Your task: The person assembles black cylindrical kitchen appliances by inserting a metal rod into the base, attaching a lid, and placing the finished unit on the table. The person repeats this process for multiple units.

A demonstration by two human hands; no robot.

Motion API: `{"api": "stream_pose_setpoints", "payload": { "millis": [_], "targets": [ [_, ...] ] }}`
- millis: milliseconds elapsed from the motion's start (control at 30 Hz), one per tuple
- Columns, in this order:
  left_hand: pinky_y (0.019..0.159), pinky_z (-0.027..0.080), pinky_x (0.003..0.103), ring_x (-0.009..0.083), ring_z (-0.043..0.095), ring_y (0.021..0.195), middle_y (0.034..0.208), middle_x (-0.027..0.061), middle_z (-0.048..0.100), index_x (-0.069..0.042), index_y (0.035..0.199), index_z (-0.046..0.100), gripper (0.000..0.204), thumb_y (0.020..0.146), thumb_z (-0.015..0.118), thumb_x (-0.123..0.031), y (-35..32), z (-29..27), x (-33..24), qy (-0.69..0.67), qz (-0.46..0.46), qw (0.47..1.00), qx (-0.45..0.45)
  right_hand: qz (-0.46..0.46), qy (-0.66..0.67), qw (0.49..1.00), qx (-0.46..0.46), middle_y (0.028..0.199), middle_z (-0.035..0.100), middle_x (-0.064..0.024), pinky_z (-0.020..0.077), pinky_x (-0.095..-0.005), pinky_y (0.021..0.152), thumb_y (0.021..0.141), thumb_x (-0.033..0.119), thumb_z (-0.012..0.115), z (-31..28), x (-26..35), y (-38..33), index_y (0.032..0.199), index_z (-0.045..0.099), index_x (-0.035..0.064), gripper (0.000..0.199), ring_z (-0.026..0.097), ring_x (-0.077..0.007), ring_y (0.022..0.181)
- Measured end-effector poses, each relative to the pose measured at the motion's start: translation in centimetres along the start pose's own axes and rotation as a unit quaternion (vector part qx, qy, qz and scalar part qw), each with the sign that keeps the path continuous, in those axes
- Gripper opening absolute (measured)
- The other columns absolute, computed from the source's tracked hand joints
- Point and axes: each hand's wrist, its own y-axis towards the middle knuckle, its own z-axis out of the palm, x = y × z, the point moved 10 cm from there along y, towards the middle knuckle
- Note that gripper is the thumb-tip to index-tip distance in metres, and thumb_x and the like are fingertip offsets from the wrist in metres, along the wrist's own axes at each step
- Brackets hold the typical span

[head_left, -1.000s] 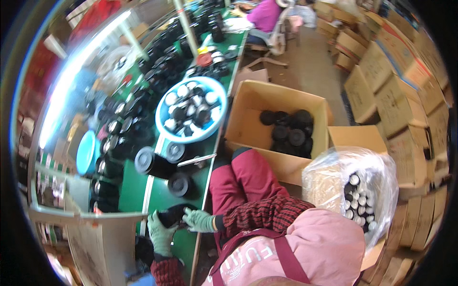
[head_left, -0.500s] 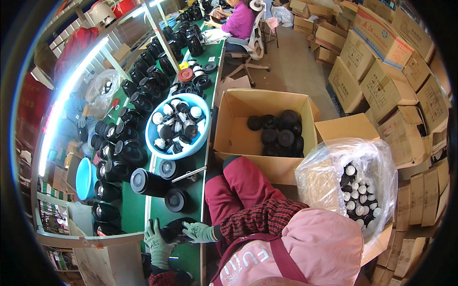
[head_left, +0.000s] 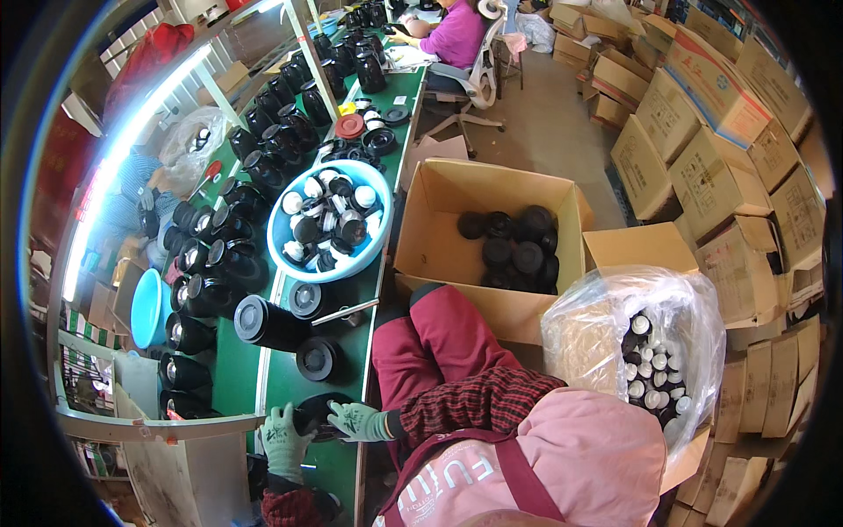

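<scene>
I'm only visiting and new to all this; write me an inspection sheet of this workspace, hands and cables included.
Surface: long green workbench, crowded with glossy black containers.
Job's things: dark rounded piece between the hands, partly hidden; three black round-ended cylinders nearby.
Clutter: round light-blue plastic basin full of black-and-white parts; slim silvery rod.
Hands: left hand and right hand, in pale green gloves, meet the piece from opposite sides; how firmly, unclear.
Cables: nothing seen.
Surroundings: open brown cardboard box holding black round pieces; clear plastic bag; stacked brown cartons; seated person in purple.
</scene>
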Motion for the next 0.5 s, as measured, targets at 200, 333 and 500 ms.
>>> {"api": "stream_pose_setpoints", "payload": {
  "millis": [200,333,500],
  "targets": [
    [0.102,0.045,0.05,0.0352,0.052,0.124,0.133,0.0139,0.055,-0.01,0.141,0.052,0.095,0.059,0.095,-0.031,-0.8,-2.7,-2.5,-0.008,0.171,0.981,-0.087,0.028,0.01,0.999,0.013,0.132,0.056,-0.0271,0.0534,-0.0416,0.078,0.084,0.04,0.072,0.2,-0.8,0.4,0.116,0.059,0.0056,0.049,0.066,-0.0326,0.09],
    [0.091,0.05,0.047,0.0363,0.058,0.11,0.117,0.0167,0.055,-0.003,0.133,0.053,0.089,0.063,0.093,-0.039,-1.5,-0.4,0.3,0.034,0.029,0.993,-0.109,-0.009,0.012,1.0,0.001,0.134,0.053,-0.0281,0.0537,-0.0421,0.08,0.076,0.036,0.08,-0.1,0.8,0.0,0.118,0.058,0.0054,0.056,0.066,-0.0344,0.097],
    [0.092,0.048,0.046,0.036,0.056,0.108,0.113,0.0155,0.056,-0.005,0.129,0.055,0.08,0.063,0.09,-0.033,-3.2,-1.2,-4.0,-0.035,0.191,0.976,-0.103,-0.13,0.198,0.971,0.007,0.1,0.06,-0.0172,0.0541,-0.0444,0.081,0.073,0.021,0.071,-3.6,-2.7,1.7,0.104,0.063,0.0027,0.038,0.064,-0.038,0.092]
  ]
}}
